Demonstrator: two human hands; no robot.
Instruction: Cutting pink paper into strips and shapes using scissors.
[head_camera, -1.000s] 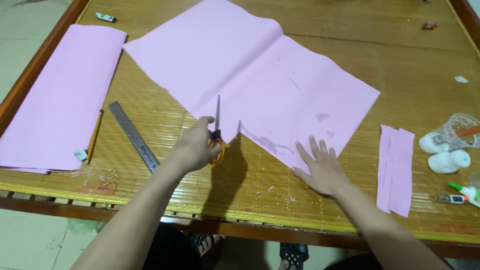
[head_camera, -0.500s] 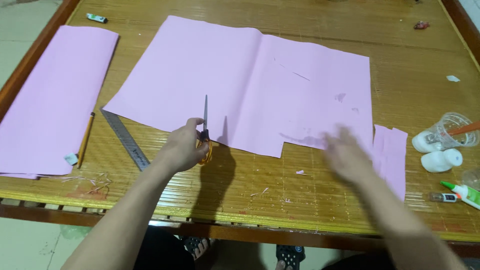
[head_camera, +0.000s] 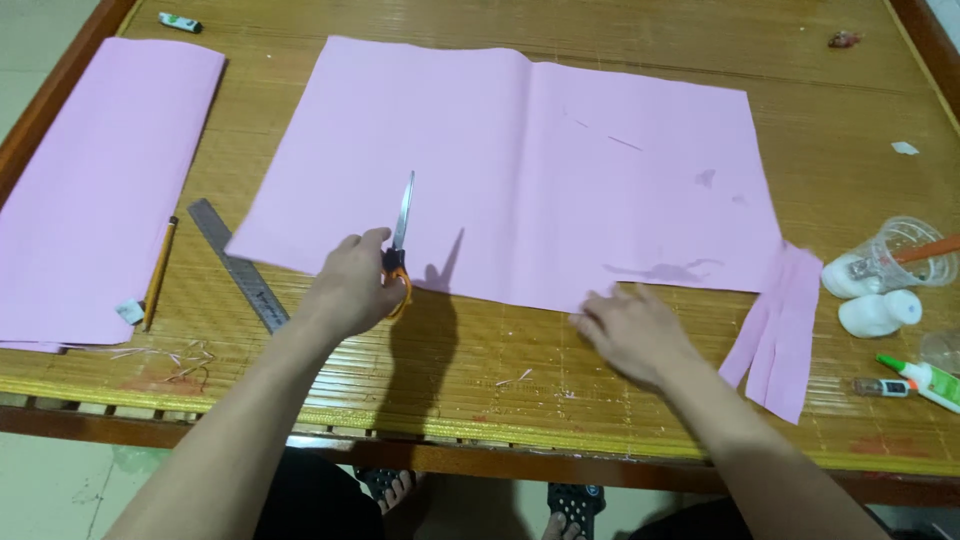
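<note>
We see a clear cup (head_camera: 905, 250) holding an orange stick; our left hand (head_camera: 352, 285) grips scissors (head_camera: 400, 232) (blades shut); our right hand's (head_camera: 630, 330) fingers (head_camera: 592, 305) spread on pink paper (head_camera: 520, 170).

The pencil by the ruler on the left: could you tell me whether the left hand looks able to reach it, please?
Probably yes, but the left hand holds the scissors; only the ruler lies between it and the pencil.

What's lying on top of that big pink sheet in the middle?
On the big pink sheet lie the scissors' blades, held by the left hand; the right hand touches its near edge. Whatever lies beneath it on the table is covered.
</note>
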